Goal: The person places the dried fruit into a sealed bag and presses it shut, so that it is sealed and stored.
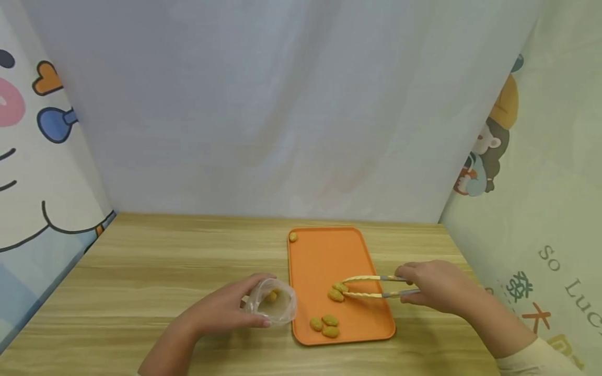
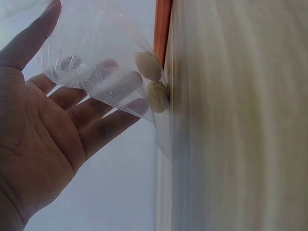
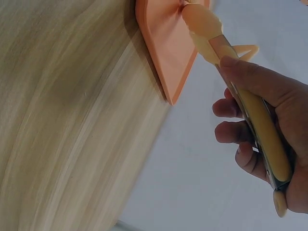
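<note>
My left hand (image 1: 230,308) holds a clear plastic bag (image 1: 287,315) by its sides, mouth turned up, just left of the orange tray (image 1: 310,261). In the left wrist view two yellow-brown, nugget-like pieces (image 2: 148,66) lie low in the bag (image 2: 106,33), with fingers and thumb around it. My right hand (image 1: 435,284) grips yellow-and-grey food tongs (image 1: 392,278) over the tray's right edge. The tongs' tips are spread beside two nugget-like pieces (image 1: 336,295); whether they touch them I cannot tell. In the right wrist view the hand (image 3: 269,101) wraps the tongs' handle (image 3: 267,132).
Three more pieces (image 1: 331,331) lie grouped at the tray's near left. One single piece (image 1: 293,237) sits in its far left corner. The wooden table (image 1: 188,250) ends at a pale curtain (image 1: 235,130) behind, and printed cloths (image 1: 527,209) hang at both sides.
</note>
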`<state>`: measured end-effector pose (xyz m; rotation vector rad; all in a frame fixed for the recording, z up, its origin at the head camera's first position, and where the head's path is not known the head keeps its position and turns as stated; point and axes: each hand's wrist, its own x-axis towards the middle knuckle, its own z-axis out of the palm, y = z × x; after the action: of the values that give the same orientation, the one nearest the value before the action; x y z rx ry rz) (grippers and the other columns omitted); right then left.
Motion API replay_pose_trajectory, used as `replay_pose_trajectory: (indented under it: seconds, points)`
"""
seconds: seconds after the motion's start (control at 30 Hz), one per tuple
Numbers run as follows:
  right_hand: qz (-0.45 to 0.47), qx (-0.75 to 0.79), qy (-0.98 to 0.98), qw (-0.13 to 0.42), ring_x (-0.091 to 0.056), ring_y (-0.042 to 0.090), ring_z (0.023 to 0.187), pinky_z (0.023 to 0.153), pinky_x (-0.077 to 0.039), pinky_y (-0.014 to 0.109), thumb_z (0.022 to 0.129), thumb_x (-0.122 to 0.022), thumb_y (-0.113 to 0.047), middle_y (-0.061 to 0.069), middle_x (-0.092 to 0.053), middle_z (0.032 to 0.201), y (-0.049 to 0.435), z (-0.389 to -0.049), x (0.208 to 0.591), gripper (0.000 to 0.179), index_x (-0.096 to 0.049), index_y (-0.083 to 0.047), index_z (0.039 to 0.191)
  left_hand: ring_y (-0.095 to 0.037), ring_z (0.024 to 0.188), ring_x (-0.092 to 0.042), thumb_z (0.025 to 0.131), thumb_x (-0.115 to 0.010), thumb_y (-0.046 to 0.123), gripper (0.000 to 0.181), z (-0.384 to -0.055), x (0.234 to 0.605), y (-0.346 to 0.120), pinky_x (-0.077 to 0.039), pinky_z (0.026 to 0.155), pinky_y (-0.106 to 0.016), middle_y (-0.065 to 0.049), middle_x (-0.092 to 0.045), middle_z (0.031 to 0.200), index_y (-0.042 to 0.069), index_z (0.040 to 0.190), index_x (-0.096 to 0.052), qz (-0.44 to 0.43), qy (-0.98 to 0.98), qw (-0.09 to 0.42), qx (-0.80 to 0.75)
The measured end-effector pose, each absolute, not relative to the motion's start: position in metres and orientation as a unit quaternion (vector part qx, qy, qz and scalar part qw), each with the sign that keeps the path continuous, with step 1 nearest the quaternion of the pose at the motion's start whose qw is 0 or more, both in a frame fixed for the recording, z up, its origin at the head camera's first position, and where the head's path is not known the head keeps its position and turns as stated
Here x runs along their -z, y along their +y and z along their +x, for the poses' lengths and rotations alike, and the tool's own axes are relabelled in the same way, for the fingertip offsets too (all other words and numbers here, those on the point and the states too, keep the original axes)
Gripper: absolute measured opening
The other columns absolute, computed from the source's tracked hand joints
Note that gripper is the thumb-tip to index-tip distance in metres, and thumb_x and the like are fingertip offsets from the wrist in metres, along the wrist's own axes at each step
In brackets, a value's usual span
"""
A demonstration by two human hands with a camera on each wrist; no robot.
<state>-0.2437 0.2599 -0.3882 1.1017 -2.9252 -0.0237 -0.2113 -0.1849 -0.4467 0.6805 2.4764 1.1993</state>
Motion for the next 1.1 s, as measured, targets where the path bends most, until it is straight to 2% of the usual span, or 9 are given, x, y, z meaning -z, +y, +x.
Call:
replay_pose_trajectory:
  seconds: [0.37, 0.6, 0.8, 1.1]
  points:
    - [0.344, 0.002, -0.939, -0.009, -0.06, -0.001, 0.068, 0.055, -0.047, 0.021, 0.082, -0.075, -0.046, -0.014, -0.065, 0.093, 0.258, -0.244, 0.389, 0.027, -0.064, -0.027, 0.098, -0.018, 0.118, -0.054, 0.078, -0.078, 0.053, 0.077, -0.212, 0.447, -0.185, -0.051, 0.092, -0.044, 0.003, -0.055, 0.134, 0.04, 0.144, -0.039, 0.237, 0.863, 0.154, -0.418]
    - [0.341, 0.002, -0.94, -0.006, -0.056, -0.003, 0.067, 0.054, -0.045, 0.021, 0.082, -0.073, -0.048, -0.017, -0.063, 0.089, 0.257, -0.242, 0.389, 0.026, -0.064, -0.028, 0.096, -0.017, 0.119, -0.053, 0.078, -0.077, 0.055, 0.077, -0.211, 0.447, -0.186, -0.051, 0.091, -0.042, 0.004, -0.055, 0.135, 0.041, 0.144, -0.04, 0.239, 0.868, 0.147, -0.409]
    - [0.352, -0.008, -0.936, 0.018, -0.051, -0.006, 0.064, 0.053, -0.044, 0.02, 0.082, -0.075, -0.045, -0.016, -0.064, 0.09, 0.262, -0.241, 0.39, 0.025, -0.064, -0.026, 0.096, -0.019, 0.117, -0.054, 0.078, -0.078, 0.053, 0.077, -0.212, 0.448, -0.186, -0.051, 0.09, -0.042, 0.003, -0.055, 0.134, 0.04, 0.144, -0.04, 0.241, 0.864, 0.15, -0.416]
    - [0.346, -0.028, -0.936, 0.061, -0.059, -0.002, 0.069, 0.057, -0.048, 0.022, 0.08, -0.079, -0.04, -0.016, -0.065, 0.091, 0.273, -0.239, 0.396, 0.026, -0.065, -0.026, 0.097, -0.021, 0.117, -0.055, 0.079, -0.078, 0.052, 0.078, -0.212, 0.448, -0.186, -0.051, 0.091, -0.042, 0.003, -0.056, 0.133, 0.036, 0.145, -0.04, 0.243, 0.86, 0.154, -0.422]
